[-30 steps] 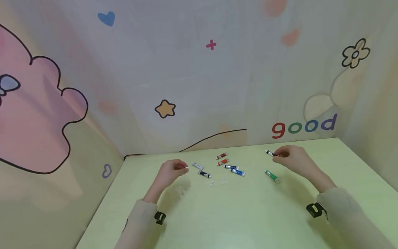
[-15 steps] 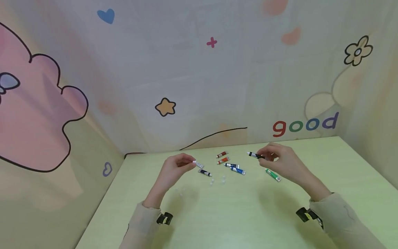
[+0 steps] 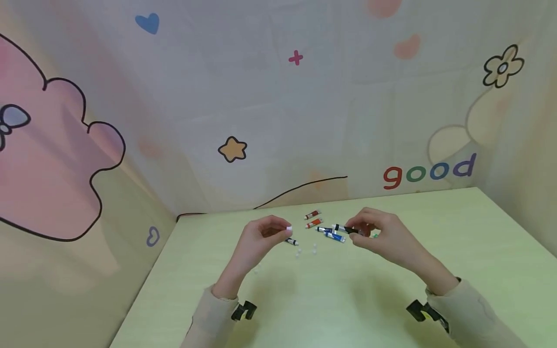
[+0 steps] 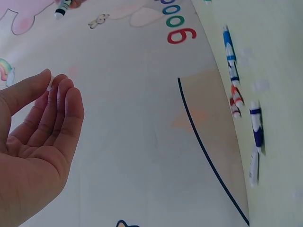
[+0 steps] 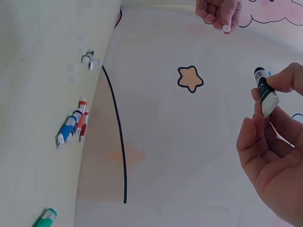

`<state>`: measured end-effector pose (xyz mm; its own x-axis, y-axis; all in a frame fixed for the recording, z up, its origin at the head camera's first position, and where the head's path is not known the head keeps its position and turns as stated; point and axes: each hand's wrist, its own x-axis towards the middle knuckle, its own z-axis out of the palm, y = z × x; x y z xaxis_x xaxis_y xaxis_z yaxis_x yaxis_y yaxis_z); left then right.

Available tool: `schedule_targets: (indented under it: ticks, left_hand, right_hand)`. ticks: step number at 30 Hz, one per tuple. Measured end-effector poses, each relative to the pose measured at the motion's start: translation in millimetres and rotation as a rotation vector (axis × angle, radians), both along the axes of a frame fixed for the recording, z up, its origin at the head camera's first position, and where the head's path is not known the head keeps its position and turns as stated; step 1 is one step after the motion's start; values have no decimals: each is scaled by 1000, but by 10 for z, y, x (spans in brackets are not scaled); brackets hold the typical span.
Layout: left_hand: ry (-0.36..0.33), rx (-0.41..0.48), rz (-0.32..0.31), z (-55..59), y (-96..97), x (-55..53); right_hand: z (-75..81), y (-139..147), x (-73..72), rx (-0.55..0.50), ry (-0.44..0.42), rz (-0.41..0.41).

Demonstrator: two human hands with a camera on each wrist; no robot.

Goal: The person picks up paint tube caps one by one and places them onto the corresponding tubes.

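Note:
Between thumb and fingertips my left hand [image 3: 263, 241] pinches a small white cap [image 3: 289, 228], held above the table. My right hand [image 3: 387, 234] holds a black paint tube [image 3: 345, 229] by its body, its nozzle end turned toward the left hand. A gap separates the cap and the tube. In the right wrist view, the tube [image 5: 266, 92] shows a black label and a pale flat end. Below the hands lie a blue paint tube [image 3: 335, 237] and a dark violet one [image 3: 293, 241]. The right hand mostly covers a green tube [image 3: 375, 236] in the head view.
A red tube [image 3: 312, 214], an orange-red tube [image 3: 314, 223] and a dark blue tube [image 3: 324, 229] lie toward the table's back. A silvery tube [image 4: 254, 168] shows in the left wrist view. Several small white caps [image 3: 298, 253] are scattered nearer. A printed curtain [image 3: 278, 121] rises behind.
Both hands have come closer together: the right moved left with the black tube, the left moved right with the white cap. The green and silvery tubes became covered in the head view.

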<state>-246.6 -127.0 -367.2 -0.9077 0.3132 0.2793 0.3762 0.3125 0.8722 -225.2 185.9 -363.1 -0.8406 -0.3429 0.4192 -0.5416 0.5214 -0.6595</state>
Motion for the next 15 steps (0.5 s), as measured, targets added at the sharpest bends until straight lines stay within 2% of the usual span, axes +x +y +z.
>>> schedule_targets:
  ticks: [5, 10, 15]
  left_hand:
    - [-11, 20, -29, -48, 68, 74]
    - [10, 50, -44, -63, 128, 114]
    - [24, 33, -70, -68, 178, 132]
  right_hand:
    - [-11, -51, 57, 0, 81, 11]
    - [-15, -111, 70, 0, 126, 3]
    - [-49, -205, 80, 5, 206, 23]
